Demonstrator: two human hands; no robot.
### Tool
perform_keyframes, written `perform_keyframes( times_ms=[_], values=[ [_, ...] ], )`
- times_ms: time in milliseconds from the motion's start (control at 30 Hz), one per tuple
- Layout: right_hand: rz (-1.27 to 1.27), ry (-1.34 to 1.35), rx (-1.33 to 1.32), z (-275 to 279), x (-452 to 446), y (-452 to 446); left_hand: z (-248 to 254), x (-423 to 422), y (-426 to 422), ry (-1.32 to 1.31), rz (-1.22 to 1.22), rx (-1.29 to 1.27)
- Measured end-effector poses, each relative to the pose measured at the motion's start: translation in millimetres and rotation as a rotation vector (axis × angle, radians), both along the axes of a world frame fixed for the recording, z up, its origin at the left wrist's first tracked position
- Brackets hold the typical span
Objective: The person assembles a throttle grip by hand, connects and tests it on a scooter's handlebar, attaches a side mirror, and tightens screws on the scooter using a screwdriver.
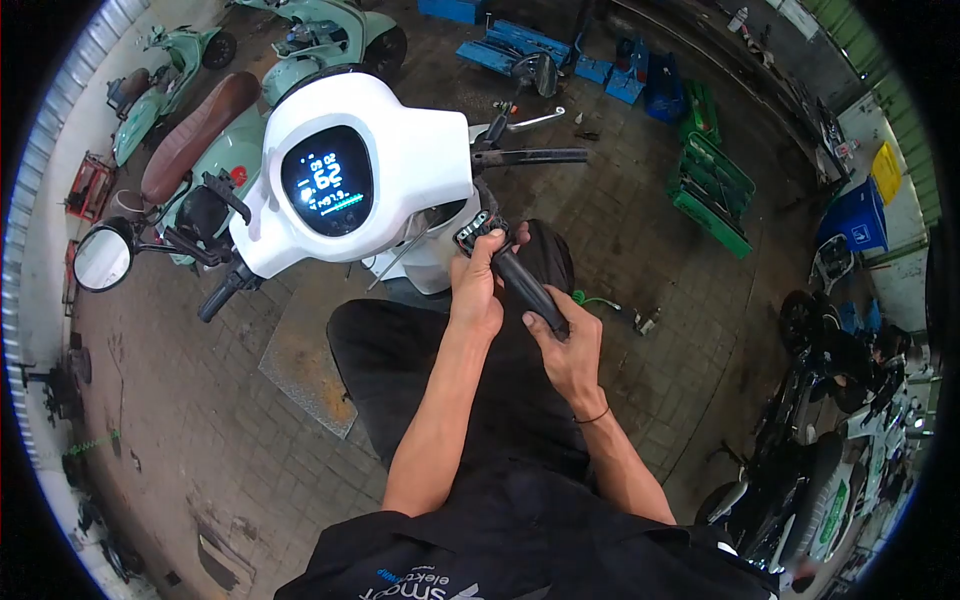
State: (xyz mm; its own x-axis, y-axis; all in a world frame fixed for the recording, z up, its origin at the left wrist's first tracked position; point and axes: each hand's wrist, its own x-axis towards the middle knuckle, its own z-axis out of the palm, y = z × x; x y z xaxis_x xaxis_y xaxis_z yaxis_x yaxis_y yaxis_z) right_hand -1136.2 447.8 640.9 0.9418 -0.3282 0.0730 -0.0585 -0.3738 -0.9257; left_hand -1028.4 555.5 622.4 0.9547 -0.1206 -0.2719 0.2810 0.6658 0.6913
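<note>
While the left hand holds the switch housing on a black handlebar grip, the right hand curled round its nearer end, over dark trousers, near a white scooter.

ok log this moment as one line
left hand: holding switch housing | right hand: holding black grip | scooter display: lit

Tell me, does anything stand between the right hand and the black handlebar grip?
Nothing visible does: the right hand holds the black handlebar grip at its near end; the left hand holds the switch housing.
</note>
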Motion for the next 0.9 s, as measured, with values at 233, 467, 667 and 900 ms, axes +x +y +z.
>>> perform_keyframes(
  times_ms=[233,467,667,900],
  values=[
    [-0.002,-0.01,-0.011,-1.3,0.5,-1.7,-4.8,1.6,-0.8,-0.005,0.02,-0.003],
    [-0.006,-0.069,-0.034,-2.5,1.1,-0.9,-4.6,2.2,-0.6,-0.015,0.002,-0.016],
    [-0.005,-0.063,-0.046,-3.7,3.5,-0.9,-5.6,3.9,-0.2,-0.014,0.002,-0.033],
    [-0.004,-0.028,-0.056,2.6,1.8,-0.9,-5.8,3.5,0.5,0.003,-0.012,-0.004]
  ],
)
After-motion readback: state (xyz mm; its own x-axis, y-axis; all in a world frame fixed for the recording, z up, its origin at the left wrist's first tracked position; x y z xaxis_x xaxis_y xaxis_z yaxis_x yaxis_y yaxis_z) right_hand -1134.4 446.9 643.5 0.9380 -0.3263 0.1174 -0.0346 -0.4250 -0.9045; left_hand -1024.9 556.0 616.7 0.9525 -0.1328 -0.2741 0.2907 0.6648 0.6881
